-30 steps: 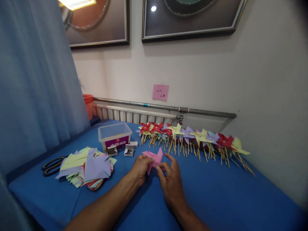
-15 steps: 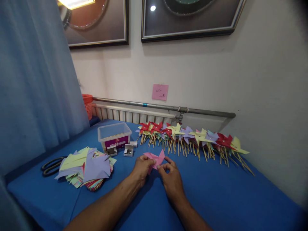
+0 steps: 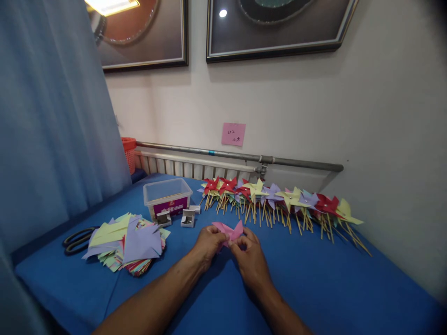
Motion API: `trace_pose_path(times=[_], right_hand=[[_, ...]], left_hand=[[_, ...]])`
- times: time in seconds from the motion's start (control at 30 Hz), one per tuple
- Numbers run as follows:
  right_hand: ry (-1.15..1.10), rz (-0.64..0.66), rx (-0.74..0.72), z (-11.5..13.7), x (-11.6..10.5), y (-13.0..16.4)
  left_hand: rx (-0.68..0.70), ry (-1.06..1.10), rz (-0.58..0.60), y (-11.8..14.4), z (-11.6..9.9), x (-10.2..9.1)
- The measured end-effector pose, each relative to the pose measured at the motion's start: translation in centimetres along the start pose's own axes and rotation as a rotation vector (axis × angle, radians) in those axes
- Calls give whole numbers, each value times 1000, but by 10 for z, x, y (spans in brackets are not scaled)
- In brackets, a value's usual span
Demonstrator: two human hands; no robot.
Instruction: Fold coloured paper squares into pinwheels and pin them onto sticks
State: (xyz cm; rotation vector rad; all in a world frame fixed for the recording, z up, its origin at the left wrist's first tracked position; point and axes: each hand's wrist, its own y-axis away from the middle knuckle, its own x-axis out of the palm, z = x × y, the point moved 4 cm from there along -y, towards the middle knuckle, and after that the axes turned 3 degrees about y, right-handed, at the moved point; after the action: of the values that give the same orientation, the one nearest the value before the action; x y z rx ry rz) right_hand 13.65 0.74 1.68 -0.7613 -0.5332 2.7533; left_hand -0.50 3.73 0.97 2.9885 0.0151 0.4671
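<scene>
Hanging down the far left, a curtain [image 3: 45, 116], closing off that side of the desk [image 3: 314, 288]. Lying by the desk's left edge, just short of the curtain, scissors [image 3: 75, 239]. Sitting right beside them, a loose pile of cut paper [image 3: 127, 242], spreading toward the middle. Standing behind the pile, a clear tub [image 3: 167, 195], with two small boxes [image 3: 178, 217] lying just in front of it. Showing past the tub's far left corner, an orange basket [image 3: 128, 151] against the radiator [image 3: 188, 165].

Meeting at the middle of the desk, both hands. Curling its fingers onto the left side of a pink paper [image 3: 228, 230], the left hand [image 3: 207, 246], pinching it. Pinching the right side of the same paper between thumb and forefinger, the right hand [image 3: 253, 263], with the other fingers folding in. Sitting between the two hands, low over the blue cover, the pink paper, with its points sticking up past the fingertips; touching the cover or not, cannot tell.

Stretching along the back edge from the middle to the right, a row of pinwheels [image 3: 279, 200], sticks pointing toward the near side. Lying open between that row and the hands, a bare strip of cover. Widening to the right and toward the near edge, more bare blue cover. Closing the right side, the wall [image 3: 391, 139], meeting the desk's slanting right edge. Sticking to the wall above the radiator, a pink note [image 3: 233, 134].
</scene>
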Motion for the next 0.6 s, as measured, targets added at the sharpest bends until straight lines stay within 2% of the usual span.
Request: trace_pose_path(times=[0.1,0.17,0.3,0.4,0.47,0.6], right_hand=[[-35,9,-24,5,-1,0],[-101,-9,9,5,-2,-1],[-374,-69,235,-5,-2,-5],[-550,66,300,-8,3,-6],[-576,161,305,-7,5,-5],[-550,145,320,-8,4,-3]], left_hand=[[-7,-6,7,0,-2,0],[-13,10,1,0,-3,0],[-20,30,-10,1,-6,-1],[-25,-6,38,1,-5,1],[-38,-37,76,1,-4,2],[-55,-67,101,1,-1,1]])
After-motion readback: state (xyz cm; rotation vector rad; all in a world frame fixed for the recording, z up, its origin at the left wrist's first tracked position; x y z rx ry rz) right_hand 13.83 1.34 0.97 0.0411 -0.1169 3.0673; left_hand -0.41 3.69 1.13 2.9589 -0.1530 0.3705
